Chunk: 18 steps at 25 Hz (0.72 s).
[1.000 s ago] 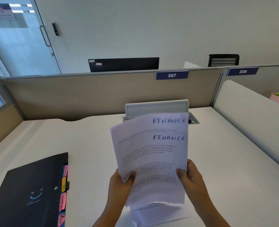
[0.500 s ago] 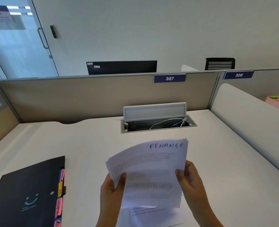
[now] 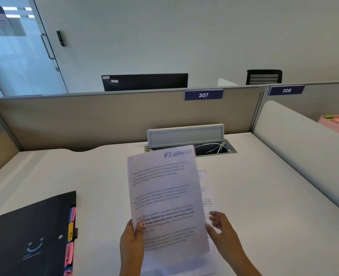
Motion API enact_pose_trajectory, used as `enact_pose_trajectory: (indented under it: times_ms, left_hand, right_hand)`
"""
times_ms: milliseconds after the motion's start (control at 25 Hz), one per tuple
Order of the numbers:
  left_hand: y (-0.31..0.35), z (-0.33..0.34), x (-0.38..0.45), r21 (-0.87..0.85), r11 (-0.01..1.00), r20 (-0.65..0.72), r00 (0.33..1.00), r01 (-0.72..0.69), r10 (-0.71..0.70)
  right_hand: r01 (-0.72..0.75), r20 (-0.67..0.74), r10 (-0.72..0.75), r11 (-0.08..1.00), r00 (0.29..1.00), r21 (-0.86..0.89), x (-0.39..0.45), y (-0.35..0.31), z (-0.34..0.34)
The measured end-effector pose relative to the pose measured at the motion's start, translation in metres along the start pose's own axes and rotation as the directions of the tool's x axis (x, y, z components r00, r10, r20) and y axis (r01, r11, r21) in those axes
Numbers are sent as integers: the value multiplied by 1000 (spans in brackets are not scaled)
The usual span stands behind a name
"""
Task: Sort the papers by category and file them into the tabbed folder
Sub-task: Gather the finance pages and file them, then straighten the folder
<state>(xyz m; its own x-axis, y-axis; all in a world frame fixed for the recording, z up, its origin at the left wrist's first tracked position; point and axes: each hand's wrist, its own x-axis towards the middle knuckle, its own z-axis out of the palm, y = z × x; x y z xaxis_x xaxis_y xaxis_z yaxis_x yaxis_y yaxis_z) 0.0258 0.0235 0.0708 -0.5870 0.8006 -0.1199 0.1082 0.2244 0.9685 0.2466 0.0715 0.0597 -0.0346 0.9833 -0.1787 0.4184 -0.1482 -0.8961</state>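
My left hand (image 3: 131, 246) pinches the lower left edge of a white sheet (image 3: 164, 198) marked FINANCE, held upright above the desk. My right hand (image 3: 223, 230) hovers beside the sheet's right edge with fingers spread and relaxed, holding nothing. Behind the raised sheet another FINANCE paper (image 3: 207, 188) lies flat on the desk, mostly hidden. More paper (image 3: 176, 265) lies under my hands at the bottom edge. The black tabbed folder (image 3: 31, 238) lies closed at the left, with pink and yellow tabs (image 3: 71, 232) along its right side.
A white desk (image 3: 274, 206) is bounded by beige partitions labelled 307 (image 3: 203, 95) and 306. An open cable tray (image 3: 210, 149) with white wires sits at the back. A pink box (image 3: 338, 122) stands beyond the right divider.
One FINANCE sheet was laid flat on the desk. My right hand let go of the papers and opened. My left hand raised the remaining sheet upright.
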Motion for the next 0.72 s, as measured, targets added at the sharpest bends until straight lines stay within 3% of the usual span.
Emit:
enact_pose_trajectory:
  times_ms: [120, 240, 360, 440, 720]
  left_hand:
    - [-23, -15, 14, 89, 987, -78, 989, 132, -125]
    - [-47, -27, 19, 174, 942, -94, 957, 286, -274]
    - [-66, -33, 19, 257, 897, -41, 931, 361, -363]
    - [-71, -36, 18, 291, 885, -16, 927, 363, -375]
    - [-76, -43, 15, 312, 905, 39, 948, 289, -316]
  right_hand:
    - [-193, -66, 181, 895, 981, -403, -1, 26, 1]
    - [-294, -116, 277, 780, 954, -553, -6, 29, -1]
    - [-293, -136, 285, 639, 949, -711, -11, 26, 5]
    - [-273, -154, 246, 582, 957, -766, -13, 26, 8]
    - [-251, -75, 290, 639, 954, -727, -10, 28, 9]
